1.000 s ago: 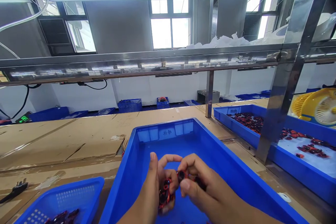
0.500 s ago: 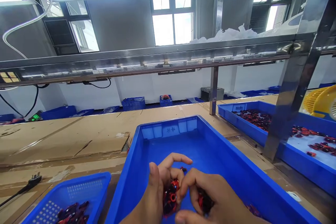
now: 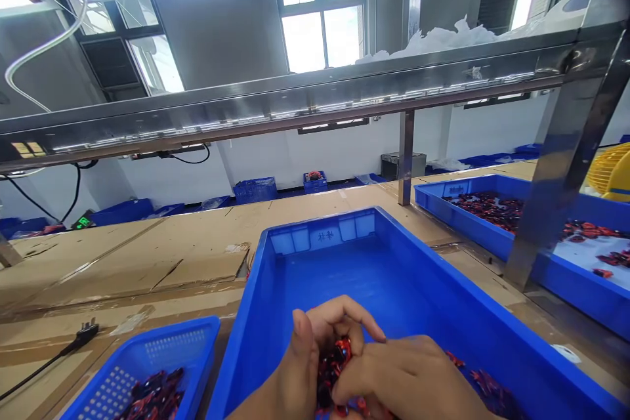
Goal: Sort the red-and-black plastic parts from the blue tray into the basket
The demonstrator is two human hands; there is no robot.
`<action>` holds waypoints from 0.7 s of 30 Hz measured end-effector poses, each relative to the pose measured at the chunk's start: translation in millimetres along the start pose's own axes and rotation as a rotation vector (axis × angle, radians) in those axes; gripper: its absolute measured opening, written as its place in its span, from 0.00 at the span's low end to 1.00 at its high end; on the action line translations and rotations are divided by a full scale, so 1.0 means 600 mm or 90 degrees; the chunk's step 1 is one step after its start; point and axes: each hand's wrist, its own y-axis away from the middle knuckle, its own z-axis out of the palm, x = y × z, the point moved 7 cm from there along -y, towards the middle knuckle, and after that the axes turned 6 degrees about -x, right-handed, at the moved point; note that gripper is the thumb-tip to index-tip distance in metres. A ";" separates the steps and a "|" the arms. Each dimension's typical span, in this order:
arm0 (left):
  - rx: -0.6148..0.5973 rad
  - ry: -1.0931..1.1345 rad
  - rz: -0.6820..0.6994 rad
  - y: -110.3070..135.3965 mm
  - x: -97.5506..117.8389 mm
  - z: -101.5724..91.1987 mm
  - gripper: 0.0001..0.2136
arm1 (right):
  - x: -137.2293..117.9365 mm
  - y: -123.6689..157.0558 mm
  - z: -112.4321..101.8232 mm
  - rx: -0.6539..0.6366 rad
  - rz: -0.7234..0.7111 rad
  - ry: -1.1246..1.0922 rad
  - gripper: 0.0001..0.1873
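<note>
Low in the view, my left hand (image 3: 300,357) is curled around several small red-and-black plastic parts (image 3: 332,367), its thumb pointing up. My right hand (image 3: 403,374) overlaps it from the right, fingers bent in against the same parts; its fingertips are partly hidden and so is what they hold. Both hands are over the large blue tray (image 3: 315,275). More red-and-dark parts (image 3: 492,390) lie in the tray to the right of my right hand. The exact kind of these parts is too small to make out.
A blue perforated basket (image 3: 197,341) with similar parts stands on the left. Near it lies a black power plug (image 3: 86,335). Another blue tray (image 3: 472,236) of parts sits at the right, behind a metal post (image 3: 546,190). A metal shelf beam (image 3: 275,105) crosses above the cardboard-covered table (image 3: 182,243).
My right hand has moved left and closed in against my left hand, covering more of the parts. More loose parts show at the tray's right side. The view has shifted slightly.
</note>
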 end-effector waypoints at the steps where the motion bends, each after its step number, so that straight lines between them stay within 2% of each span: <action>1: -0.001 -0.007 0.005 0.000 0.002 0.000 0.45 | 0.002 0.001 0.002 -0.001 0.006 -0.001 0.08; 5: -0.018 0.040 0.001 0.000 -0.006 0.002 0.44 | 0.004 -0.004 0.007 -0.001 0.013 0.001 0.09; 8: -0.004 0.077 -0.022 -0.002 -0.023 -0.001 0.43 | 0.016 -0.008 0.008 -0.017 0.073 0.000 0.10; 11: 0.005 0.082 -0.021 -0.004 -0.035 -0.006 0.44 | 0.030 -0.008 0.012 -0.033 0.123 -0.028 0.16; 17: -0.003 0.066 -0.020 -0.005 -0.041 -0.008 0.46 | 0.031 -0.008 0.019 -0.025 0.092 -0.017 0.14; 21: 0.023 0.072 -0.058 -0.005 -0.044 -0.007 0.46 | 0.029 -0.011 0.022 -0.086 0.144 -0.017 0.16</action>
